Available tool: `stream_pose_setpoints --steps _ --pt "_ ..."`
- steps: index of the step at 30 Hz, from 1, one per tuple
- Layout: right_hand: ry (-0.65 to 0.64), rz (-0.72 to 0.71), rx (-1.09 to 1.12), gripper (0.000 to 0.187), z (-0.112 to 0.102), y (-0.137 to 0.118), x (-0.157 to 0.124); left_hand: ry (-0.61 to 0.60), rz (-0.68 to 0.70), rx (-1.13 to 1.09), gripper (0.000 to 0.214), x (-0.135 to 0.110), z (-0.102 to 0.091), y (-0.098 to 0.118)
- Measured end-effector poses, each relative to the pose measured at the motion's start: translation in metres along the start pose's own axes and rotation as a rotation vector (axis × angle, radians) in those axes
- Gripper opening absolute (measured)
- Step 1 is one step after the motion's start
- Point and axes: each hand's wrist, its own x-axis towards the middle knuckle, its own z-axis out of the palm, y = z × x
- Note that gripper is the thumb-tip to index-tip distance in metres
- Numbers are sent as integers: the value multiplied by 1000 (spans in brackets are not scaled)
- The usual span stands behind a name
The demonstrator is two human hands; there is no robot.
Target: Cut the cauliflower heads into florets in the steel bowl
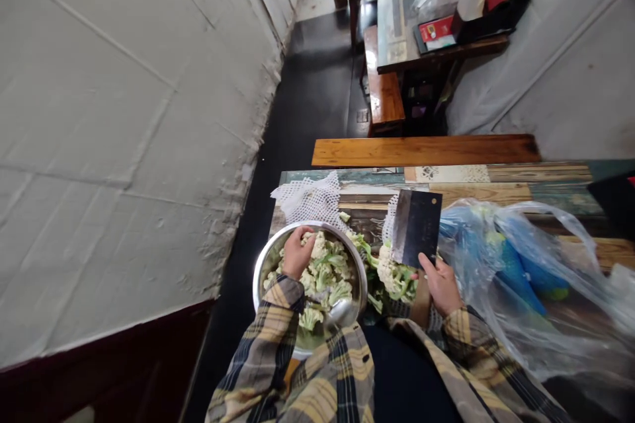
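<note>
My left hand (297, 254) hangs over a round metal bowl (258, 271), with its fingers curled in; whether a piece sits between them I cannot make out. Cut cauliflower florets (327, 271) lie in the bowl, and a shiny rounded metal piece (342, 312) shows near its front side. In my right hand (444, 284) is a cleaver (417, 228), its broad dark blade raised and tilted. Just below the blade, a larger head of cauliflower (394, 274) rests on the table among green leaves (364, 248). The blade hides part of it.
White foam netting (310, 197) lies behind the bowl on the patchwork wooden table (476, 195). Clear plastic bags with blue items (516, 271) fill the right side. A bench (426, 151) stands beyond the table, and a rough white wall (124, 112) runs along the left.
</note>
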Motion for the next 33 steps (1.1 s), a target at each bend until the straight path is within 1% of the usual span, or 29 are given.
stream_pose_setpoints --steps 1,3,5,6,8,10,12,14,15,17,19,20,22,23,24,25,28,29,30,33 --pt "-11 -15 -9 43 -1 1 -2 6 -5 48 22 -10 -8 -12" --pt "-17 -64 -34 46 -4 1 -8 -7 10 92 39 -27 -17 -29" --pt "4 -142 -84 48 -11 -3 -16 -4 46 102 51 -41 -20 -36" --pt "19 -189 -123 48 -15 -8 -21 7 64 91 50 -47 -19 -35" --pt "46 -282 -220 46 -28 -20 -33 37 73 33 44 -57 -14 -24" --pt "65 -358 -319 42 -42 -34 -47 29 83 -61 40 -65 -4 -6" --pt "80 -432 -411 39 -56 -46 -64 -30 114 -157 38 -74 13 16" --pt "98 -505 -488 39 -68 -51 -80 -129 158 -225 37 -85 33 38" --pt "107 -536 -522 41 -72 -49 -87 -188 178 -246 37 -91 43 47" --pt "111 -564 -579 44 -79 -38 -100 -311 200 -260 42 -102 64 62" --pt "94 -537 -600 45 -85 -20 -110 -402 213 -233 48 -111 82 71" --pt "85 -510 -592 44 -87 -10 -115 -424 230 -212 50 -114 89 74" --pt "71 -455 -564 42 -90 8 -124 -434 277 -181 51 -117 102 78" --pt "68 -438 -557 40 -91 15 -128 -434 283 -180 51 -117 108 78" --pt "67 -429 -559 38 -93 19 -133 -438 260 -195 51 -117 113 79" --pt "62 -428 -568 36 -94 22 -137 -449 204 -226 51 -117 119 79" --pt "42 -467 -635 32 -99 26 -147 -455 -28 -364 49 -115 134 78" --pt "42 -497 -664 32 -101 27 -148 -438 -63 -395 48 -114 138 78" --pt "48 -536 -695 33 -103 30 -147 -412 -64 -409 46 -114 141 79" --pt "81 -660 -786 37 -110 41 -142 -330 39 -361 42 -114 148 82"
